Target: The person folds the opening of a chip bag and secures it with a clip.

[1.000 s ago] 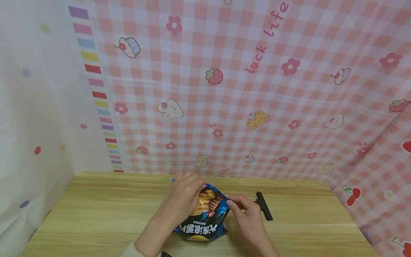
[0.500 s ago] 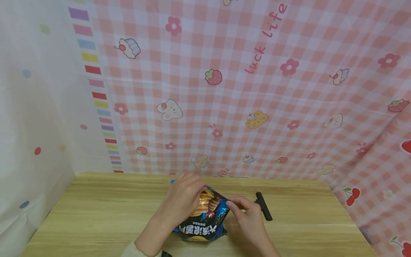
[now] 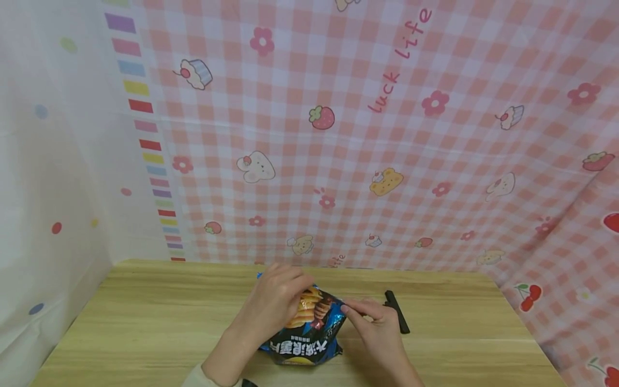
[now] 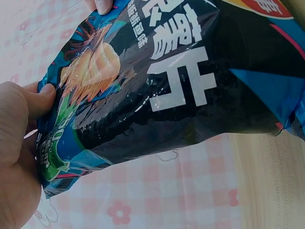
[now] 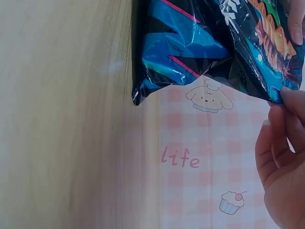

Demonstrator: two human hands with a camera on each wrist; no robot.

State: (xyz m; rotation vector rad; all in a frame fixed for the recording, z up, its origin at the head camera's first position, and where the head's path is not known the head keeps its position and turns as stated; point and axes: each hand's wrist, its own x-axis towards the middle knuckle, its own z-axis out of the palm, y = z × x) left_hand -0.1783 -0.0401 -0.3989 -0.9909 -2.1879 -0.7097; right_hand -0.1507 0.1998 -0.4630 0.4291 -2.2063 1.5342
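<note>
A black and blue chip bag (image 3: 304, 344) with white lettering and pictured chips stands on the table between the two hands. The left hand (image 3: 274, 295) grips the bag's upper edge at its left; in the left wrist view the thumb of that hand (image 4: 21, 143) presses on the front of the bag (image 4: 167, 86). At the top right corner, the right hand (image 3: 379, 328) pinches the bag between thumb and index finger. The right wrist view shows this hand (image 5: 283, 148) at the corner of the bag (image 5: 190, 43), its other fingers curled below.
A black bar-shaped clip (image 3: 398, 313) lies on the wooden table (image 3: 159, 322) just beyond the right hand. Behind the table hangs a pink checked cloth (image 3: 290, 134), with a white dotted cloth (image 3: 63, 161) on the left side.
Both hands keep their hold on the bag with barely any movement. The whole head view has shifted very slightly.
</note>
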